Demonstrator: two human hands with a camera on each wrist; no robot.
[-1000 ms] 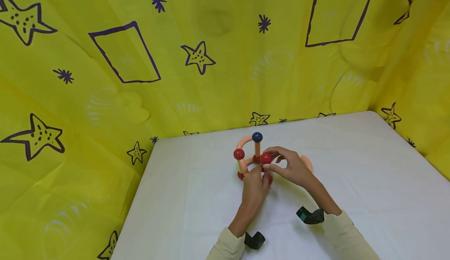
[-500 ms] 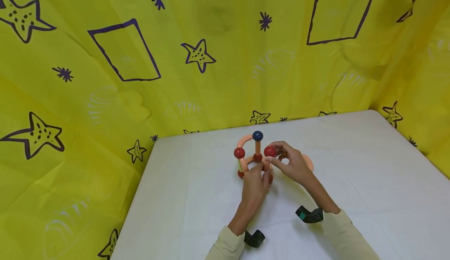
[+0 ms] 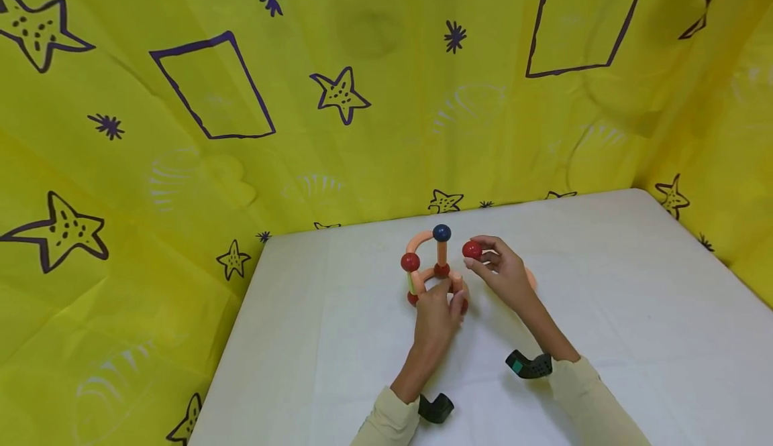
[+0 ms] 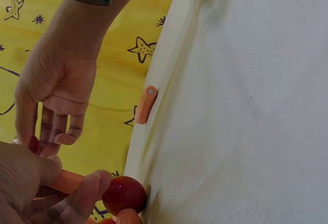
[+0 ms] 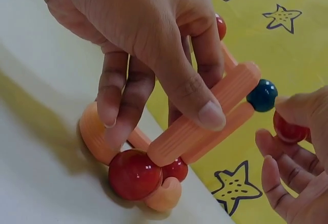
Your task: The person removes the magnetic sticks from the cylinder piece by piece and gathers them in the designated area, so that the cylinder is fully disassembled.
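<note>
On the white table stands a frame of magnetic-toy rods and balls, with a blue ball point(image 3: 442, 233) on top, a red corner ball point(image 3: 410, 261), a curved orange rod point(image 3: 419, 239) and more red balls at the base. My left hand point(image 3: 436, 322) pinches an upright orange rod point(image 5: 177, 141) between thumb and fingers; its lower end meets a red base ball point(image 5: 134, 175), and its upper end is bare. To the right of the frame, my right hand point(image 3: 506, 277) holds a loose red ball point(image 3: 472, 251) at its fingertips, raised apart from the rod.
A loose orange curved rod point(image 3: 531, 278) lies on the white-covered table point(image 3: 634, 298), partly behind the right hand. Yellow cloth point(image 3: 386, 157) with star drawings hangs behind the table and along its sides.
My right hand has carried the red ball up and to the right, off the upper end of the orange rod. The left hand keeps its grip in place.
</note>
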